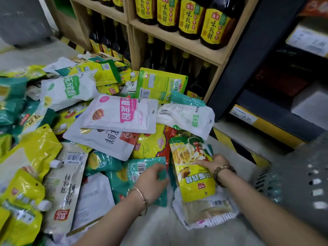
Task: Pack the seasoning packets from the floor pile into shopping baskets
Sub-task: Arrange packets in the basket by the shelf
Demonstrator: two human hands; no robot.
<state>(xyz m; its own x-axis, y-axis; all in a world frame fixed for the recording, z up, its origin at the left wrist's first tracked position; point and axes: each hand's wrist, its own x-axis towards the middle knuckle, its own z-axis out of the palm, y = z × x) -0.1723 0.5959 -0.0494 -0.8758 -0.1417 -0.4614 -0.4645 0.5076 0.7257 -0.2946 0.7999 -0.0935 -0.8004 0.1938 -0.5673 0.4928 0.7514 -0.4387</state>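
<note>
- Crouching by the floor pile (110, 118), the person faces packets sprawled from nine to twelve o'clock.
- Left hand (152, 181), six o'clock: fingers (159, 169) curl over a teal packet (124, 176).
- Right hand (219, 163), five o'clock, pinches a yellow packet (193, 176).
- Grey basket (301, 183), three o'clock: blurred, contents unclear.
- Most packing seemingly remains.
</note>
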